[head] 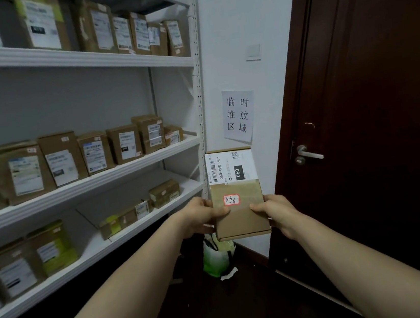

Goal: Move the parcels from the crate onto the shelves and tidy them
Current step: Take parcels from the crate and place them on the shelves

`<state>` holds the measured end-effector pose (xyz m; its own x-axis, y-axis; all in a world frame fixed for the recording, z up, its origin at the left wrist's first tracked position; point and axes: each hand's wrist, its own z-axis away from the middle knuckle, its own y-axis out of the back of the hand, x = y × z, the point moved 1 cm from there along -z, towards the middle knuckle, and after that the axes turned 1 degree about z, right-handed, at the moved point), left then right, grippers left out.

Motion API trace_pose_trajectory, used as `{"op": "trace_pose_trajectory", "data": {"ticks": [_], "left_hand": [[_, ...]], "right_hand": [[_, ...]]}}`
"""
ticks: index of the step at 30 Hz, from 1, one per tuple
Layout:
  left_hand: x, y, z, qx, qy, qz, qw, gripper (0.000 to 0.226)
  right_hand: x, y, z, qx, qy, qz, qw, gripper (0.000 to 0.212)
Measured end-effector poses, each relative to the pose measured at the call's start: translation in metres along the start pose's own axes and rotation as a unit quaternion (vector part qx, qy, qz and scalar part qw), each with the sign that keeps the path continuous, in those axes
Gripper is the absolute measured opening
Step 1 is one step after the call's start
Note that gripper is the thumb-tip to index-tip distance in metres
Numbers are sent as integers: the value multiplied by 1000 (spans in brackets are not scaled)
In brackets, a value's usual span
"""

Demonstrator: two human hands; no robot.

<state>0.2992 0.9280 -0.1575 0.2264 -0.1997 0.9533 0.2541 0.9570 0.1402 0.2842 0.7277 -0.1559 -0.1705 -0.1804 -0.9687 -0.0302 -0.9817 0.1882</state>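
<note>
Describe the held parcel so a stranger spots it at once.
Right of the shelves, beside the dark door, a paper sign hangs on the wall. Below it the left hand and right hand hold a flat brown parcel, the only one off the shelves, with a red-bordered sticker.

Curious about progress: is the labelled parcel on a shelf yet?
Not yet: the left hand and right hand hold the parcel beside the shelves.

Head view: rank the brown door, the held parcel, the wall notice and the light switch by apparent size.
1. brown door
2. held parcel, though nearness to the camera enlarges it
3. wall notice
4. light switch
</note>
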Motion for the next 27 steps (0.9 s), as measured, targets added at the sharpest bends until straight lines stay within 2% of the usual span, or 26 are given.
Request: {"op": "trace_pose_trajectory", "data": {"ticks": [10, 13, 15, 17, 22, 27], "left_hand": [[-37, 36, -27, 8, 41, 18, 999, 25], [-46, 40, -45, 21, 46, 8, 999, 38], [-51, 42, -60, 23, 52, -4, 998, 57], [-55, 42, -79, 12, 63, -22, 998, 64], [-56, 33, -137, -6, 98, -107, 989, 55], [-49, 22, -211, 12, 140, -102, 985, 47]], "right_hand": [[21, -44, -35, -42, -48, -9, 998, 13], [32, -44, -58, -56, -73, -17, 996, 14], [41, -44, -78, -69, -88, -14, 994, 22], [49, -43, -103, -80, -97, -21, 992, 33], [49, -31, -180, -75, -67, -75, 992, 43], [49, -11, -264, -108, -60, -100, 987, 61]]}}
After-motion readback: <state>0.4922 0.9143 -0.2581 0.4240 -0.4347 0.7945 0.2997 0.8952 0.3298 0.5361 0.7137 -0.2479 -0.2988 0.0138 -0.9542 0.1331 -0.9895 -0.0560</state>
